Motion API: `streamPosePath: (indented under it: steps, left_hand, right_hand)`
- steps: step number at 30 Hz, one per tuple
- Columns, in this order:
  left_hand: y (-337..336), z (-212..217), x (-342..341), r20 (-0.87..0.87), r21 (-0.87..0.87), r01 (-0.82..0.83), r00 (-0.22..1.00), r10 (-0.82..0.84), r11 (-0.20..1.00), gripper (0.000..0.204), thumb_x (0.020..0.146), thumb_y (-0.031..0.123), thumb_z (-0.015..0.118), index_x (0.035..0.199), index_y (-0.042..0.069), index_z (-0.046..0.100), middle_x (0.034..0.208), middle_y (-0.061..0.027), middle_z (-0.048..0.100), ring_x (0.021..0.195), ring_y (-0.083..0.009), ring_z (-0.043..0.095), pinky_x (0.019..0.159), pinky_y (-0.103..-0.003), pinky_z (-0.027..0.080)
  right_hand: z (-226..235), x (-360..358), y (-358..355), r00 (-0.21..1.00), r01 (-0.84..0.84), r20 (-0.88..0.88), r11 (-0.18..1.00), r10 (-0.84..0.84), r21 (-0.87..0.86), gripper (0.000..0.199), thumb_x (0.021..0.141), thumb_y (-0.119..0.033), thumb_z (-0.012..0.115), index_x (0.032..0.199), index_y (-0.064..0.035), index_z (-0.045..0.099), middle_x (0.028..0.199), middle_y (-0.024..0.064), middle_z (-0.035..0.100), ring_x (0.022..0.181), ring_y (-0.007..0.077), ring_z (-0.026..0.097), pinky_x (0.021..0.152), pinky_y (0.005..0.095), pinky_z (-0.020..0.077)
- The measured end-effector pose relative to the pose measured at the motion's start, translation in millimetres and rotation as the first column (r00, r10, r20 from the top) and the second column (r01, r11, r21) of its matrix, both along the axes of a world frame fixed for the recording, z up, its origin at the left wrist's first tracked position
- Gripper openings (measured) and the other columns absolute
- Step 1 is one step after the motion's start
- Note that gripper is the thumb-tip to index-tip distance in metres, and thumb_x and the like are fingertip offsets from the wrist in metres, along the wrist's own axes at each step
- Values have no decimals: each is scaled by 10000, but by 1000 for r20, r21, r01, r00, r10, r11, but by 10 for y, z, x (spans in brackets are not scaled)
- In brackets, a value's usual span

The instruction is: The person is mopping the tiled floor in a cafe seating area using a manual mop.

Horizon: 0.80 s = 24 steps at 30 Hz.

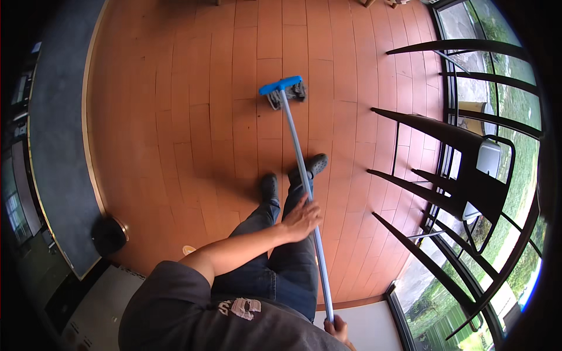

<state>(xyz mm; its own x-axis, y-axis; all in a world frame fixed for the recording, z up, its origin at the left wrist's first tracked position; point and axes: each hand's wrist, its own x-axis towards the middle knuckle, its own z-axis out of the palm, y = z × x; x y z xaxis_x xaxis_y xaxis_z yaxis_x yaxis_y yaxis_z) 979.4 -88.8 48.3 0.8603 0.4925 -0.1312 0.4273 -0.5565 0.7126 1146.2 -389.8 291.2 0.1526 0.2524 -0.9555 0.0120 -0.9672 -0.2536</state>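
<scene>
A mop with a blue head and grey strands rests on the reddish-brown floor, ahead of my feet. Its long pale-blue handle slants back toward my right side. Partway down the handle, my left hand is closed around it, the forearm crossing in front of my body. My right hand grips the handle's near end beside my hip, partly cut off by the lower edge. Between the mop head and my body are my dark shoes, one set ahead of the other.
Tall dark chairs or stools line the right side, before large windows. Along the left runs a long dark counter with a light edge. A round black object stands by its near end. Wooden legs show at the far edge.
</scene>
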Motion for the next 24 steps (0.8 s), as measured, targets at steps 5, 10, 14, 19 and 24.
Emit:
streamPosePath:
  steps: [5,10,14,19,24]
  left_hand:
    - [791,-523,356,-133,192,96,989,-71,977,205,799,147,572,985,65,604,1081,-151,565,1301,-361,382,1099,-552,248]
    - [1959,-1239,338,-279,417,196,957,-80,887,255,746,349,692,835,111,671,964,-131,612,1175,-328,464,984,-498,350]
    - [2607,-1280,630,-324,500,222,944,-58,837,248,735,358,700,819,126,674,959,-110,621,1176,-304,463,1005,-468,340]
    - [2080,-1241,850,-353,364,302,920,-170,881,129,715,263,627,750,146,670,872,-98,592,1026,-292,515,1022,-545,297]
    - [1055,-667,1262,-346,169,328,903,-255,930,177,799,216,541,796,111,683,901,-111,607,997,-332,535,1016,-686,250]
  right_hand:
    - [-1187,5,1480,995,-6,-96,990,20,144,253,980,-293,527,844,-83,487,552,-27,441,404,67,412,354,237,334]
    - [-1931,-121,2959,958,152,-266,975,-106,160,289,980,-349,520,884,-80,472,545,-4,409,374,92,393,321,262,319]
    - [-2151,88,3551,918,289,-315,950,-242,115,320,976,-364,528,847,-81,450,555,9,422,366,96,389,317,263,313]
    - [-1860,496,3112,930,209,-317,977,-187,37,314,974,-359,529,869,-68,477,544,17,427,355,106,395,318,269,316]
    - [-1077,1081,2435,957,105,-249,979,-146,-173,268,965,-312,527,942,-46,515,521,3,435,355,97,393,327,273,296]
